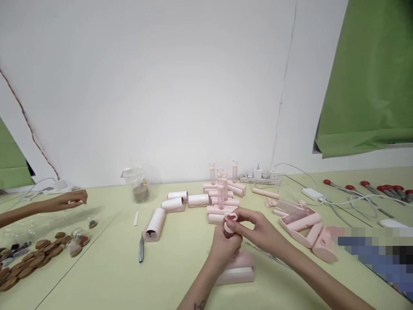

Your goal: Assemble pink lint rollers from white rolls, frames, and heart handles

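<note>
My left hand (223, 247) is wrapped around a small pink tube with dark red contents (229, 228), held upright over the table. My right hand (258, 230) pinches the tube's heart-shaped pink cap (231, 218) from the right. Below my hands lies a flat pink box (237, 269). Just behind them sits a stack of pink boxes (222, 204) with several upright heart-capped tubes (221, 189) on top.
Rolled pink sleeves (155, 224) and a grey pen (141, 249) lie to the left. Another person's hand (69, 200) reaches over cork lids (35, 254) and small jars at far left. Pink cases (309, 228), cables and red-handled tools (371, 187) lie to the right.
</note>
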`<control>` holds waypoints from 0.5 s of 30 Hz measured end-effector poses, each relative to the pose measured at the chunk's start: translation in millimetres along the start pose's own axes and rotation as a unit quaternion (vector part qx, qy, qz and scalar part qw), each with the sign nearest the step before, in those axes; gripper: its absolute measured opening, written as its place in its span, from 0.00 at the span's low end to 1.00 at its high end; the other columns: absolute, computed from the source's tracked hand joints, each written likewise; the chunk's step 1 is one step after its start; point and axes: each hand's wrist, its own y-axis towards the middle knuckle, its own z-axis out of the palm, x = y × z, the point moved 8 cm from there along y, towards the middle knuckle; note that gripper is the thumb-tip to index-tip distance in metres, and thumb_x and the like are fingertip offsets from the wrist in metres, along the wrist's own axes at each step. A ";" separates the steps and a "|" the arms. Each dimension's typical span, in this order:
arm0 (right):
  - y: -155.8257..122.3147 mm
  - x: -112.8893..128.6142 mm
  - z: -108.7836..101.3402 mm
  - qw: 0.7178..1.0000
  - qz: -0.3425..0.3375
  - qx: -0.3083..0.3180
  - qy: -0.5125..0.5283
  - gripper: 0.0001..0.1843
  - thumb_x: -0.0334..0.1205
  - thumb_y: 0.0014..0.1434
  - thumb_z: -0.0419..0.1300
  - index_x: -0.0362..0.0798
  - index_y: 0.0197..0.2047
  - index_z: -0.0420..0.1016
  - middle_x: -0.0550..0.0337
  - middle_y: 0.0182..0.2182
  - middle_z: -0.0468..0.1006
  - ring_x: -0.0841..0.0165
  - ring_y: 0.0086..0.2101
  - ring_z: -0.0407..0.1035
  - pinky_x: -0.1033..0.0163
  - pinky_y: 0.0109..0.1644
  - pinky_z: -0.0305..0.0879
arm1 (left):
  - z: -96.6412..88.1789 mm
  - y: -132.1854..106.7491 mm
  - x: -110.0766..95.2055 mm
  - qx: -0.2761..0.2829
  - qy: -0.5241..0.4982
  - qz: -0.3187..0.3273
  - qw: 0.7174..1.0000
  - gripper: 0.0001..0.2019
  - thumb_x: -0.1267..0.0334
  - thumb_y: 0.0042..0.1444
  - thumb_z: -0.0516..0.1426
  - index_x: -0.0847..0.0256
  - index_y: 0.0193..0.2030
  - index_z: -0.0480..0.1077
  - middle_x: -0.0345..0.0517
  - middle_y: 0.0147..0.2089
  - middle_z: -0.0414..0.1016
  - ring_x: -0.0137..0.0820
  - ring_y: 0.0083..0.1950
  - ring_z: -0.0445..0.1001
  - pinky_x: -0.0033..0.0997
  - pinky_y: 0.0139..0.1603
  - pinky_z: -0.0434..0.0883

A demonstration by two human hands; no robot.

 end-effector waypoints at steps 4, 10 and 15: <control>0.2 3.7 2.5 1.000 0.007 0.013 -0.002 0.09 0.43 0.54 0.54 0.48 0.28 0.68 0.62 0.26 0.71 0.68 0.31 0.67 0.65 0.36 0.65 | 0.6 -1.4 -1.0 0.006 -0.002 0.009 1.000 0.14 0.60 0.40 0.56 0.59 0.14 0.53 0.26 0.06 0.47 0.16 0.09 0.46 0.21 0.11 0.44; -1.3 1.6 7.0 0.998 0.036 -0.003 -0.047 0.06 0.41 0.53 0.53 0.50 0.27 0.63 0.64 0.25 0.67 0.69 0.28 0.64 0.65 0.32 0.64 | 3.3 -1.4 -0.6 0.021 -0.009 0.010 1.000 0.11 0.59 0.40 0.56 0.59 0.20 0.57 0.24 0.07 0.46 0.16 0.09 0.45 0.21 0.10 0.44; 10.2 10.4 7.5 0.996 0.001 -0.013 -0.087 0.12 0.43 0.52 0.54 0.49 0.23 0.56 0.66 0.22 0.62 0.69 0.27 0.60 0.64 0.32 0.60 | 4.2 -3.2 -3.1 0.093 -0.010 0.012 0.996 0.13 0.66 0.33 0.62 0.59 0.23 0.58 0.25 0.09 0.51 0.16 0.10 0.47 0.20 0.11 0.46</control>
